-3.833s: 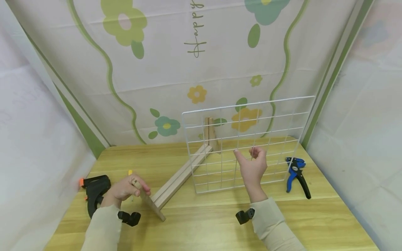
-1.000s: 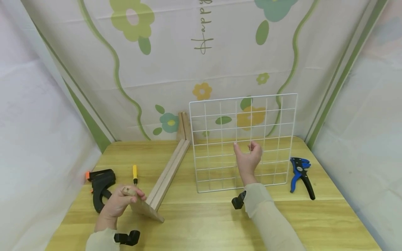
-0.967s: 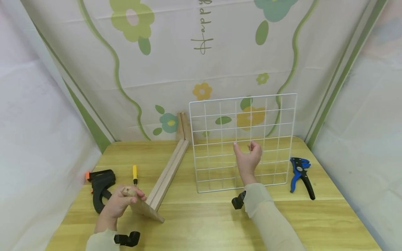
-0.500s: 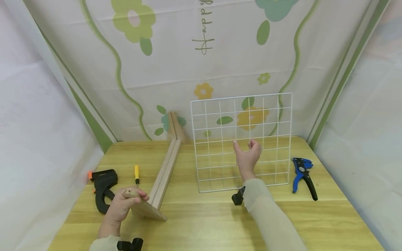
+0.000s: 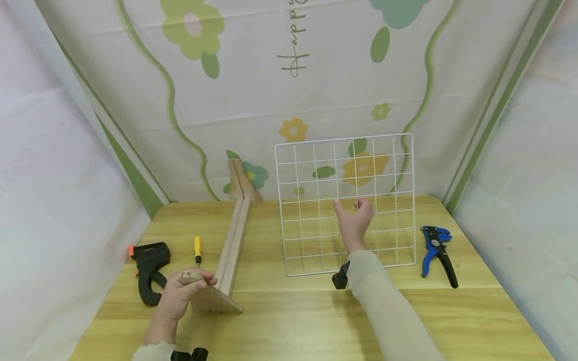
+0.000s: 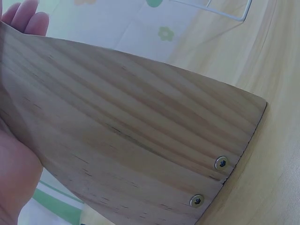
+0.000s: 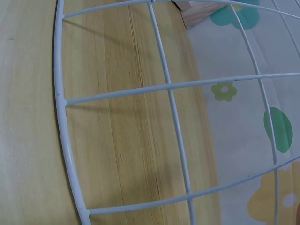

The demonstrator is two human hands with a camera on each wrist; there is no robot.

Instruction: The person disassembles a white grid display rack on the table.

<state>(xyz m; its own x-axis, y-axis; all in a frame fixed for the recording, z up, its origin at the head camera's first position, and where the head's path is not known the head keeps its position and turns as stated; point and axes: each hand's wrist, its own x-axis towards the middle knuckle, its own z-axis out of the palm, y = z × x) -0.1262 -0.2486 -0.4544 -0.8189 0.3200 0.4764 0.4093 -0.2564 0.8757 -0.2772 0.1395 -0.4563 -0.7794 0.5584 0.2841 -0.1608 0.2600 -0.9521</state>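
My left hand (image 5: 176,296) grips the upper end of a wooden end panel (image 5: 219,302), part of a wooden stand. A grooved rail (image 5: 234,243) runs back from it to a second upright end piece (image 5: 239,183). Close up in the left wrist view, two screw heads (image 6: 221,162) sit near the panel's (image 6: 131,122) lower edge. With thumb and curled fingers my right hand (image 5: 354,228) holds a white wire grid (image 5: 343,139) upright, its lower edge at the tabletop. Grid wires (image 7: 169,86) fill the right wrist view, where that hand is mostly out of sight.
Left on the wood-grain table (image 5: 307,321) lie a black clamp (image 5: 151,271) with orange ends and a yellow-handled screwdriver (image 5: 197,245). Blue and black wire strippers (image 5: 437,250) lie right of the grid. A flowered cloth (image 5: 253,100) hangs behind.
The stand's far end has swung left, while the left hand keeps its grip on the near panel. In the right hand, the grid has turned, its right edge shifting left.
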